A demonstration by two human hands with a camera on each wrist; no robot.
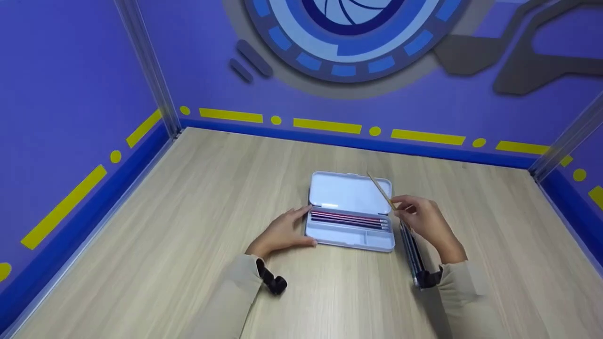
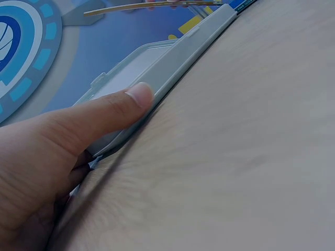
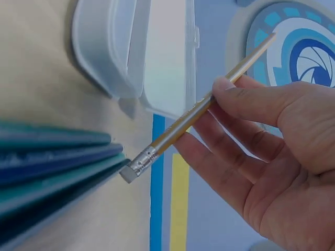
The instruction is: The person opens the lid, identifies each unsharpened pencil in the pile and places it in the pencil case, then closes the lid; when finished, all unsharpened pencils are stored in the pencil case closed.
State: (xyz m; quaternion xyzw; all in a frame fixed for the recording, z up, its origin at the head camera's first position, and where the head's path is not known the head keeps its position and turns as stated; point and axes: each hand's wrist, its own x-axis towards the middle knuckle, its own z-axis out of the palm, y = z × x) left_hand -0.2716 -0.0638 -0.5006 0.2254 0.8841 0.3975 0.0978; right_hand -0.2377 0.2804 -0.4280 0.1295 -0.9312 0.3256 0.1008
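Note:
A white pencil case (image 1: 335, 234) lies with its lid (image 1: 348, 192) folded back on the table. Several red and dark striped pencils (image 1: 346, 220) lie side by side in its rear compartment. My left hand (image 1: 281, 230) holds the case's left end, its thumb (image 2: 118, 109) against the front wall. Above the right end of the case, my right hand (image 1: 427, 222) pinches a yellow pencil (image 3: 183, 123) between thumb and fingers. Its eraser end (image 3: 137, 164) points down toward the table, and its other end tilts up over the lid.
Several blue and green pencils (image 3: 57, 167) lie on the table right of the case, partly under my right wrist. The front compartments of the case are bare. Blue printed walls (image 1: 202, 80) border the wooden table (image 1: 188, 188). Each wrist wears a black strap (image 1: 273, 281).

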